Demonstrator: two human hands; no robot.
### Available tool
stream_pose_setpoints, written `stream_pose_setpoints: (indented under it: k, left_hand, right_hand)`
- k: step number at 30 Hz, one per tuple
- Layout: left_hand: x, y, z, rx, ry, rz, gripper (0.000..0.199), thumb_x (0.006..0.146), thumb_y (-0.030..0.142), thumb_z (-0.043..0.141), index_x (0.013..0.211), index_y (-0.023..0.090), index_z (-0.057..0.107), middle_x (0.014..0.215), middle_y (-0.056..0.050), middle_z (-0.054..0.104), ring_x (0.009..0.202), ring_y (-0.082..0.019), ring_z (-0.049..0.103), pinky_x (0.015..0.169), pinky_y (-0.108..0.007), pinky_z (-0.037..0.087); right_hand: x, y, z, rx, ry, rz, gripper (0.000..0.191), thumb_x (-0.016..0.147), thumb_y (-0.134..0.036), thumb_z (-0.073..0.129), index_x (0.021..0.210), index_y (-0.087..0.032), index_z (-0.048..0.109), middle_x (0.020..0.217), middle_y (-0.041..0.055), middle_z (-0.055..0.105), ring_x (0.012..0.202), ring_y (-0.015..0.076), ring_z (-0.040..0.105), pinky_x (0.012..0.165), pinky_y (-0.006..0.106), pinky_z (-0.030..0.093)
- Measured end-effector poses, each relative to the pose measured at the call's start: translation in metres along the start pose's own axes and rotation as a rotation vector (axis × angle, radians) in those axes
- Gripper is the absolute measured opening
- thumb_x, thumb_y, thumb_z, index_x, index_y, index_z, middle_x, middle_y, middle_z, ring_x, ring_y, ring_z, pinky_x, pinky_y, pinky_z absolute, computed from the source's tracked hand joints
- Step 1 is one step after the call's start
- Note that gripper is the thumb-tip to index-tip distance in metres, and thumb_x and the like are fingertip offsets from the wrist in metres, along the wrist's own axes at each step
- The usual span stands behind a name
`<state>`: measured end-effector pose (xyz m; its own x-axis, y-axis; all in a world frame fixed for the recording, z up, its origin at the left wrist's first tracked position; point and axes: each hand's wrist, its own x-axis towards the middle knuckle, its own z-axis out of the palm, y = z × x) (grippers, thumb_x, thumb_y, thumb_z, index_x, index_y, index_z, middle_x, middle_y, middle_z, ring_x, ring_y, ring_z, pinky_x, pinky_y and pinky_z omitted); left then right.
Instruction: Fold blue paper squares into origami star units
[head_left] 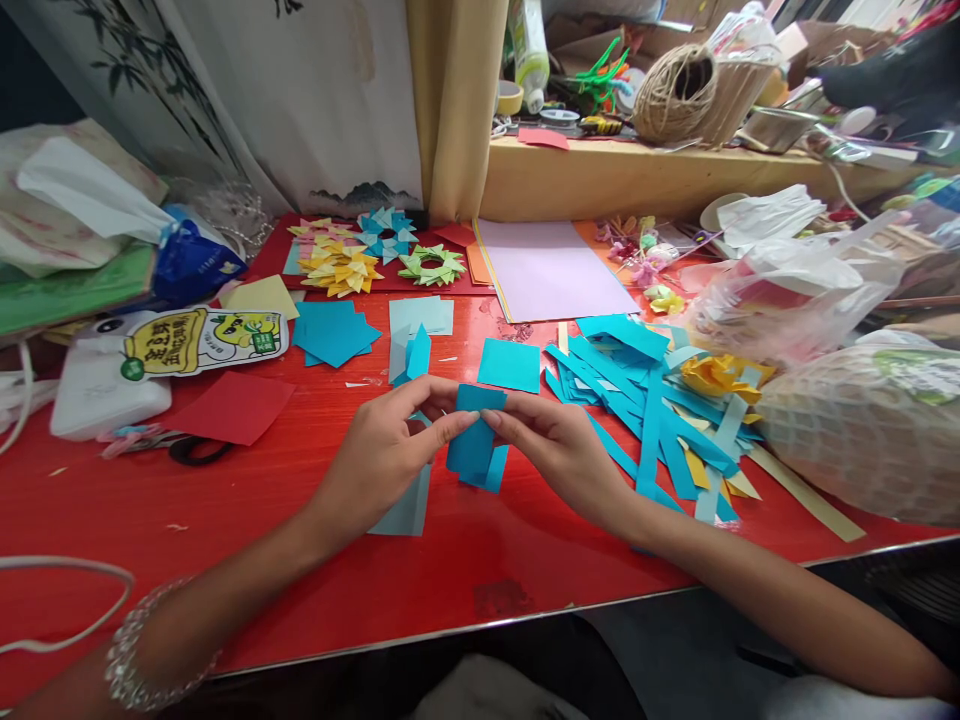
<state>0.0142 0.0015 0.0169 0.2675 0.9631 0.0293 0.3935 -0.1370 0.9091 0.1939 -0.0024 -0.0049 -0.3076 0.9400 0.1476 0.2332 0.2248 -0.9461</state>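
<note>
Between my two hands is a folded piece of blue paper (pixel 474 450), raised over the red table. My left hand (pixel 390 450) pinches its left side, thumb in front. From the right, my right hand (pixel 562 445) pinches the top edge with the thumb tip. The fingers behind the paper are partly hidden. Just beyond lies a flat blue paper square (pixel 509 365). A folded blue piece (pixel 417 352) stands behind my left hand, and a pale blue-grey paper (pixel 405 508) lies partly under that hand.
Right of my hands spreads a pile of blue paper strips (pixel 637 390). Blue squares (pixel 335 332) and a red sheet (pixel 236 407) lie left. Folded paper rings (pixel 431 266) and a lilac sheet (pixel 555 268) are at the back. A net-wrapped bundle (pixel 862 430) sits right.
</note>
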Motion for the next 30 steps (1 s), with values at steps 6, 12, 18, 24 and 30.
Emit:
stream_pose_setpoints:
  k: [6, 12, 18, 24, 30]
  left_hand:
    - [0.0021, -0.0013, 0.0009, -0.009, 0.0, 0.012, 0.019, 0.081, 0.039, 0.06, 0.091, 0.022, 0.062, 0.077, 0.003, 0.058, 0.068, -0.01, 0.052, 0.06, -0.022, 0.042]
    - [0.0021, -0.0029, 0.0012, -0.037, -0.015, -0.016, 0.022, 0.082, 0.039, 0.059, 0.093, 0.021, 0.062, 0.081, 0.002, 0.06, 0.073, -0.011, 0.053, 0.061, -0.022, 0.042]
    - [0.0038, -0.0015, 0.0011, -0.064, 0.01, -0.056, 0.022, 0.08, 0.039, 0.062, 0.089, 0.019, 0.061, 0.078, 0.003, 0.058, 0.067, -0.01, 0.05, 0.058, -0.021, 0.039]
    - [0.0042, -0.0027, 0.0013, -0.086, 0.008, -0.088, 0.023, 0.079, 0.04, 0.062, 0.087, 0.019, 0.06, 0.078, 0.003, 0.057, 0.065, -0.009, 0.047, 0.057, -0.022, 0.037]
    - [0.0042, -0.0026, 0.0016, -0.118, -0.008, -0.108, 0.02, 0.079, 0.038, 0.062, 0.084, 0.019, 0.059, 0.075, 0.003, 0.055, 0.062, -0.008, 0.045, 0.055, -0.022, 0.036]
  right_hand:
    - [-0.0009, -0.001, 0.0, 0.025, -0.018, 0.014, 0.024, 0.089, -0.035, 0.05, 0.078, -0.015, 0.059, 0.07, 0.0011, 0.055, 0.063, 0.0095, 0.048, 0.056, 0.024, 0.04]
    - [0.0007, -0.0008, 0.0018, 0.034, -0.012, -0.037, 0.025, 0.089, -0.029, 0.051, 0.066, -0.016, 0.051, 0.062, -0.0028, 0.049, 0.059, 0.0066, 0.045, 0.051, 0.02, 0.036]
    - [0.0011, -0.0002, 0.0016, 0.103, -0.024, -0.013, 0.018, 0.088, -0.026, 0.052, 0.074, -0.017, 0.056, 0.066, -0.0031, 0.053, 0.062, 0.0067, 0.049, 0.054, 0.02, 0.04]
    - [0.0011, 0.0014, 0.0026, 0.176, -0.005, 0.038, 0.015, 0.087, -0.03, 0.054, 0.08, -0.017, 0.058, 0.069, -0.0024, 0.055, 0.067, 0.0083, 0.054, 0.061, 0.022, 0.045]
    - [0.0024, 0.0, 0.0023, 0.201, -0.007, 0.065, 0.02, 0.086, -0.03, 0.055, 0.072, -0.017, 0.055, 0.066, -0.0026, 0.052, 0.063, 0.0075, 0.051, 0.057, 0.02, 0.042]
